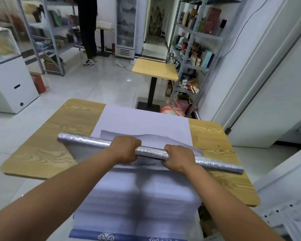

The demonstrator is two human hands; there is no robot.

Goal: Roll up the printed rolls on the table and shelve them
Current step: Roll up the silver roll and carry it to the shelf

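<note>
While the roll is in hand: left hand (124, 149) and right hand (179, 158) each curl their fingers round a silver roll (151, 152), held crosswise over the middle of the wooden table (59, 136).
Sheet: a long pale printed sheet (146, 120) lies flat from the table's far edge, passes under the roll and hangs off the near edge.
Done: seemingly little; much of the sheet is unrolled.
Left: finish winding, then shelve.
Shelves: crowded metal racks beyond the table, right rack (195, 40) and left rack (47, 32).
In the way: a small table (155, 69) past the far edge; a person (88, 32) by the left rack.
</note>
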